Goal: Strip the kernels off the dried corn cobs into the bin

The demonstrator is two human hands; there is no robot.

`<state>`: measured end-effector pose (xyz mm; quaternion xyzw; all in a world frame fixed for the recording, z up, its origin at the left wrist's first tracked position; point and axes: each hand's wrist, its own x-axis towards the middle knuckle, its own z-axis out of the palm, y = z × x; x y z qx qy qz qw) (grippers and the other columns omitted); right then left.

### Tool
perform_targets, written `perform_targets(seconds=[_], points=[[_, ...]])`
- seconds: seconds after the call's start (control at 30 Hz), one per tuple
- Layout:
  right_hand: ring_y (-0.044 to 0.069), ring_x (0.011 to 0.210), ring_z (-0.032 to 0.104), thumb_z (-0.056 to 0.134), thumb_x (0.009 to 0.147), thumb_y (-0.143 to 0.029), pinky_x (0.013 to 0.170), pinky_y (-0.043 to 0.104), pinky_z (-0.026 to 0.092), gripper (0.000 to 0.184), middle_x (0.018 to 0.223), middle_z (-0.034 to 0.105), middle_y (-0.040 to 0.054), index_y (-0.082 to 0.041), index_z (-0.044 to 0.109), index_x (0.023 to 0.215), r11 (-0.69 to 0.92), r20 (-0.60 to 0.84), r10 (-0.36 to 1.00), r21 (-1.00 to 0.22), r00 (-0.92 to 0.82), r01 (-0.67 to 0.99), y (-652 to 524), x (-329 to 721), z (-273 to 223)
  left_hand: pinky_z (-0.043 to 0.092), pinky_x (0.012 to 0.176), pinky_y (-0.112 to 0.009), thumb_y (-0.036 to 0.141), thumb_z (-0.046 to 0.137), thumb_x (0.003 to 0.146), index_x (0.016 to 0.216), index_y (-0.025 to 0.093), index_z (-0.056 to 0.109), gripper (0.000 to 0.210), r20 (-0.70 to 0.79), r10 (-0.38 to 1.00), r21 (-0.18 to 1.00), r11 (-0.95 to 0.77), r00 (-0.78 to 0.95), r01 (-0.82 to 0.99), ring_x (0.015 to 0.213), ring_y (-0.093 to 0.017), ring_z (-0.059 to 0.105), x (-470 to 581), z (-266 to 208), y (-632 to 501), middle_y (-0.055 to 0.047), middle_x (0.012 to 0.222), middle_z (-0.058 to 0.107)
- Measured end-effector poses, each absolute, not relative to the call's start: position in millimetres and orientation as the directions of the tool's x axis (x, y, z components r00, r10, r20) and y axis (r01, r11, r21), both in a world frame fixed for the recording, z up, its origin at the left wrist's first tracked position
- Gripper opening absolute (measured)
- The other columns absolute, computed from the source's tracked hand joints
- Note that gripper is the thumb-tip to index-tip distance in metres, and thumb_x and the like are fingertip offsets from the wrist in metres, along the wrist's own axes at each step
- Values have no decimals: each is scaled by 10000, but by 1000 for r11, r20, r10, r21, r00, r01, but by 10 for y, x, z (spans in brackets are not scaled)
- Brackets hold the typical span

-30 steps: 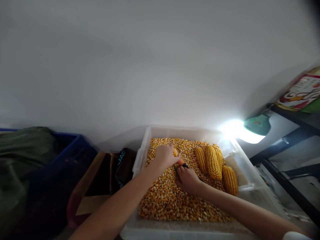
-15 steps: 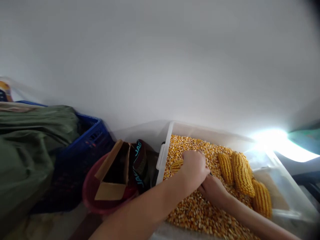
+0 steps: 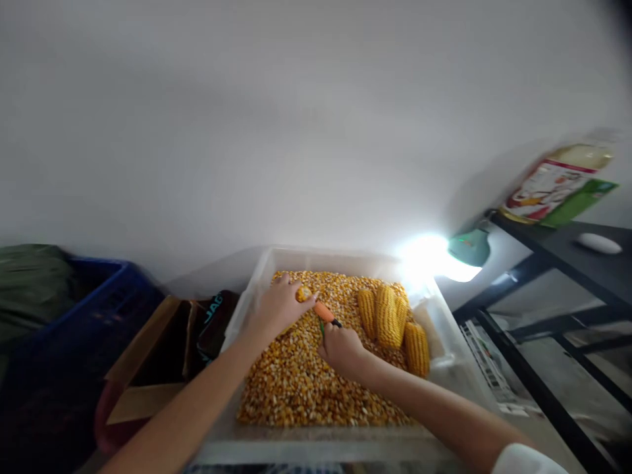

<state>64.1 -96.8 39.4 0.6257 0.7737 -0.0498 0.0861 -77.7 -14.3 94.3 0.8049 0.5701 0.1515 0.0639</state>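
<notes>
Corn cob point(image 3: 303, 293): lying gripped in the left hand point(image 3: 279, 305) – over loose kernels point(image 3: 296, 375) inside the clear bin point(image 3: 232, 442).
Right hand point(image 3: 342, 346): closing around an orange-handled tool point(image 3: 326, 313), just beside the cob.
Whole cobs point(image 3: 390, 315): resting right of both hands.

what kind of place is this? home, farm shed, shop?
Probably a home storeroom or corner used for shelling maize. A clear plastic tub holds loose kernels and whole cobs, a lamp lights it, and a dark shelf carries a printed package.
</notes>
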Motion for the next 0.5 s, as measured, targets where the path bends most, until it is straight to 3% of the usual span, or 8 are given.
perform_targets(seconds=[0.1, 0.23, 0.4, 0.5], points=[[226, 735, 628, 304, 866, -302, 565, 312, 496, 357, 823, 608, 170, -95, 585, 940, 222, -182, 959, 5, -218, 975, -943, 727, 596, 386, 835, -303, 560, 456, 708, 998, 186, 571, 486, 139, 952, 426, -308, 275, 851, 994, -234, 517, -714, 838, -109, -85, 1073, 557], [210, 809, 625, 255, 902, -289, 600, 300, 498, 374, 941, 603, 167, -123, 570, 1013, 210, -79, 975, 3, -209, 978, -877, 924, 843, 415, 789, -279, 539, 519, 665, 1051, 162, 515, 540, 91, 995, 687, -91, 39, 721, 919, -202, 552, -604, 658, -159, -61, 990, 604], [229, 869, 612, 277, 900, -234, 643, 330, 496, 356, 1005, 593, 194, -108, 556, 1082, 269, -32, 962, -32, -270, 963, -704, 1170, 967, 434, 736, -249, 501, 469, 697, 909, 182, 529, 387, 274, 948, 712, -87, -162, 696, 816, -158, 565, -512, 680, -239, -26, 883, 609], [231, 888, 607, 351, 869, -201, 664, 338, 495, 305, 981, 621, 164, -122, 610, 1008, 353, -49, 933, -74, -357, 933, -459, 1240, 982, 450, 687, -239, 463, 290, 784, 938, 162, 516, 407, 258, 935, 678, 5, -244, 735, 816, -152, 569, -448, 766, -227, -51, 894, 604]])
